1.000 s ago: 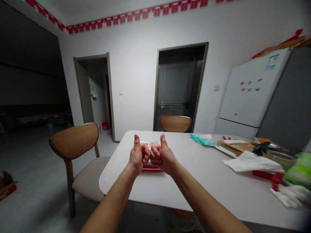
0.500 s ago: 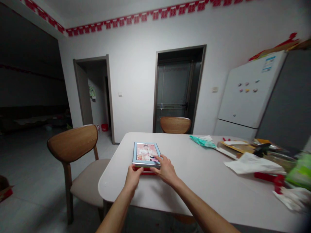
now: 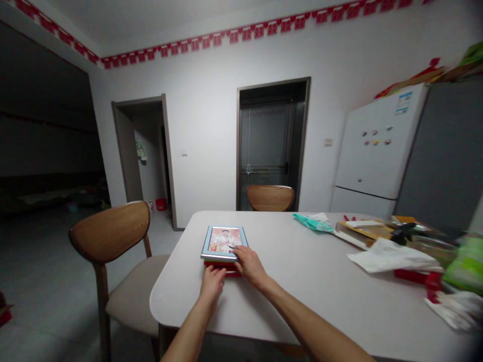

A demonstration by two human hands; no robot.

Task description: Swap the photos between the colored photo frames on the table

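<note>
A light-blue picture frame (image 3: 206, 248) with a pink picture in it lies face up on a stack of red, flat box-like items (image 3: 234, 270) on the table. My right hand (image 3: 249, 265) grips the frame's near right corner, fingers over the top and thumb at the front edge. My left hand (image 3: 212, 282) is just in front of the red items, its fingers slightly apart and touching or nearly touching their front side. It holds nothing that I can see. How many red items lie beneath the frame is hidden.
On the white table (image 3: 294, 281), a teal packet (image 3: 313, 222), white paper (image 3: 392, 255), a red tool-like object (image 3: 433, 286) and a green bag (image 3: 470, 264) lie to the right. Wooden chairs stand at the left (image 3: 113, 231) and far side (image 3: 270, 197).
My left hand has come off the frame's near left corner and moved down to the red items. The frame sits slightly further left over them. My right hand stays at its right corner.
</note>
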